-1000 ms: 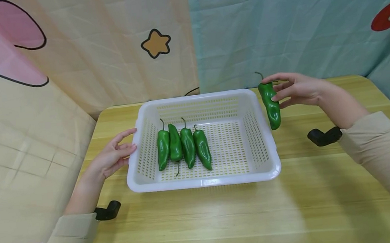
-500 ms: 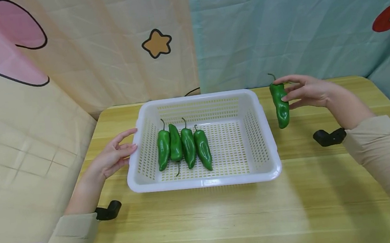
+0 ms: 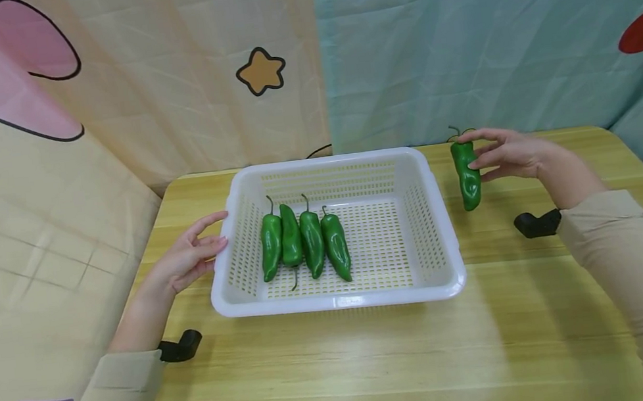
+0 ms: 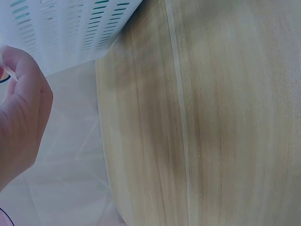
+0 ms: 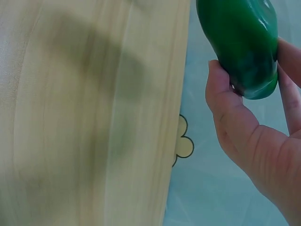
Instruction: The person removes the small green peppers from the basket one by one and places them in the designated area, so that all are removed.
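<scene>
My right hand (image 3: 509, 154) holds a glossy green pepper (image 3: 467, 177) by its upper part, stem up, in the air to the right of the basket. In the right wrist view the thumb and fingers grip the thick end of that pepper (image 5: 244, 47). A white perforated plastic basket (image 3: 341, 301) rests on the table, with several green peppers (image 3: 312, 244) lying side by side in its left half. One of these has its stem toward me. At the basket's left rim, my left hand (image 3: 187, 255) grips the edge; some of its fingers are hidden.
A light wood table (image 3: 329, 371) lies under the basket, its far edge close to the hanging printed cloth (image 3: 459, 46). More cloth (image 3: 48, 258) hangs along the left side. Black wrist mounts (image 3: 180, 346) stick out from both sleeves.
My right hand has carried the pepper rightward, away from the basket's right rim, and slightly lower. The left hand and the peppers in the basket have stayed put.
</scene>
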A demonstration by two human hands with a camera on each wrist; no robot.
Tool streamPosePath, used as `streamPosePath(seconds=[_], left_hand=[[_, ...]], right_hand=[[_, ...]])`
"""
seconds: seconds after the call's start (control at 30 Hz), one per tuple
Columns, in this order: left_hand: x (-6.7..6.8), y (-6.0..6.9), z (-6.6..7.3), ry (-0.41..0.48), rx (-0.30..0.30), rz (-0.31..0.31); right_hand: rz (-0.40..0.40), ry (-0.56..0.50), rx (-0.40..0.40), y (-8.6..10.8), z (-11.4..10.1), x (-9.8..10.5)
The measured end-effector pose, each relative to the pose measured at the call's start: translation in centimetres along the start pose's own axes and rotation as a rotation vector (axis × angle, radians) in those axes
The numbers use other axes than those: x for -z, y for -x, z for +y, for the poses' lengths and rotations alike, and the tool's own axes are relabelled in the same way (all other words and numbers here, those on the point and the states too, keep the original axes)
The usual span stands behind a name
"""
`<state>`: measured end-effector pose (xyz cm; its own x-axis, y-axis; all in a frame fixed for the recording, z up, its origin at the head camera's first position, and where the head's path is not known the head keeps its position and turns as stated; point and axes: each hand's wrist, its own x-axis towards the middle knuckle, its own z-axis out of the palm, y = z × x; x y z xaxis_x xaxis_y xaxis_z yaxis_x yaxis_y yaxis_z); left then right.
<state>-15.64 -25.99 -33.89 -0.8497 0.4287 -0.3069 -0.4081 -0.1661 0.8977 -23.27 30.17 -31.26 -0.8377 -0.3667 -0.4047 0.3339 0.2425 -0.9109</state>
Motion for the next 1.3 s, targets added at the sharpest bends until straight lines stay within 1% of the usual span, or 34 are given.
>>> streamPosePath(seconds=[0.17, 0.57, 0.9, 0.97, 1.07, 1.13, 1.2, 1.3], left_hand=[[-0.1, 0.0, 0.0, -0.007, 0.001, 0.008], [0.1, -0.1, -0.1, -0.015, -0.001, 0.012], [0.1, -0.1, -0.2, -0.015, 0.003, 0.021], [0.2, -0.1, -0.3, -0.017, -0.001, 0.014], [0.5, -0.2, -0.5, -0.023, -0.016, -0.017], [0.6, -0.2, -0.5, -0.011, -0.027, -0.042], [0.6, -0.2, -0.5, -0.008, -0.029, -0.045], [0.5, -0.1, -0.5, -0.008, -0.027, -0.028]], right_hand=[[-0.007, -0.013, -0.01, -0.7, 0.9, 0.2], [0.038, 0.006, -0.013, -2.3, 3.3, 0.0], [0.008, -0.014, -0.04, -3.3, 4.5, -0.4], [0.005, -0.032, -0.043, -3.4, 4.6, -0.6], [0.007, -0.042, -0.043, -3.5, 4.8, -0.8], [0.01, -0.04, -0.043, -3.6, 4.9, -0.9], [0.013, -0.027, -0.045, -3.6, 5.0, -1.0], [0.014, -0.009, -0.047, -3.8, 5.1, -1.2]])
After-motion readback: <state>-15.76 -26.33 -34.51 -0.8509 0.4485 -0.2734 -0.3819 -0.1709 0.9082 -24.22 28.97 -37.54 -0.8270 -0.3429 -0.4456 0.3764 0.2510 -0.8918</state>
